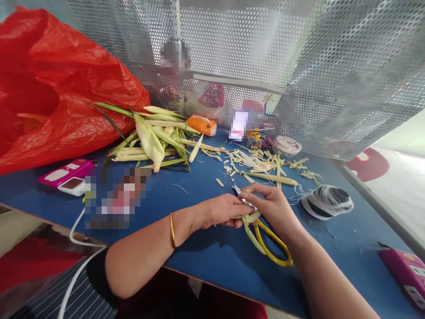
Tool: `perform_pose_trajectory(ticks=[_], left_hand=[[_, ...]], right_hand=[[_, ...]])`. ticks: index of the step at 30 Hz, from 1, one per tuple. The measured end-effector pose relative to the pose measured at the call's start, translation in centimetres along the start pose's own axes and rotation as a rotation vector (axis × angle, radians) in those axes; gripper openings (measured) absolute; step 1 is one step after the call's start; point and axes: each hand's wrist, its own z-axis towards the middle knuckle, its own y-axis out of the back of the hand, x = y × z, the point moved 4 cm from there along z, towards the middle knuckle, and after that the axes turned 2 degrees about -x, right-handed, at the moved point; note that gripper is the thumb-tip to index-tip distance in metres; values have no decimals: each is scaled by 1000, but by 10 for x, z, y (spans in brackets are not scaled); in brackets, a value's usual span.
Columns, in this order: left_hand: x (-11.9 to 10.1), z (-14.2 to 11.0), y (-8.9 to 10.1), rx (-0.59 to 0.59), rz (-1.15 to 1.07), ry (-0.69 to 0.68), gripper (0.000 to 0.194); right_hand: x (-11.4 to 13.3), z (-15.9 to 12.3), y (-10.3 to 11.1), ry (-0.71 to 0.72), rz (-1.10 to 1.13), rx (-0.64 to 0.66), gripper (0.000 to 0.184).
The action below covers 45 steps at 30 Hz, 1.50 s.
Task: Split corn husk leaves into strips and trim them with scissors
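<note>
Red bag (83, 88) slumped on blue table (199, 177), contents hard to make out, husk pile (151, 139) beside it; left hand (226, 210) pinches a husk strip (253, 239) above the near edge, right hand (265, 204) gripping yellow-handled scissors (282, 263) against it.

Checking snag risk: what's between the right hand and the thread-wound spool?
Loose strands of white thread lie on the blue tabletop between the right hand and the spool, visible in the head view.

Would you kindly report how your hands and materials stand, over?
Left hand pinching pale husk strip; right hand close against it, grip partly hidden.
Yellow-handled scissors at right hand, blades partly covered.
Husk scraps beyond, thread spool rightward.
</note>
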Motion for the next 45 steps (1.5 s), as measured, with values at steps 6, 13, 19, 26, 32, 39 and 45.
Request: perform_pose_trajectory(ticks=[6, 13, 19, 26, 32, 39, 45], left_hand=[[-5, -3, 2, -46, -7, -42, 53], [-4, -3, 0, 11, 8, -87, 46], [-4, -3, -2, 21, -14, -83, 44], [-3, 0, 19, -284, -342, -67, 47], [-8, 2, 32, -430, -529, -261, 30], [-11, 4, 22, -406, -563, -345, 31], [-11, 5, 24, -433, -575, -356, 25]], right_hand=[[1, -1, 6, 29, 127, -203, 33], [-2, -1, 13, 192, -59, -395, 25], [-5, 1, 12, 218, -97, -415, 26], [11, -8, 31, 500, -245, -724, 26], [23, -26, 10, 683, -500, -598, 25], [-5, -10, -23, 392, -327, -261, 24], [-6, -12, -23, 410, -303, -225, 29]])
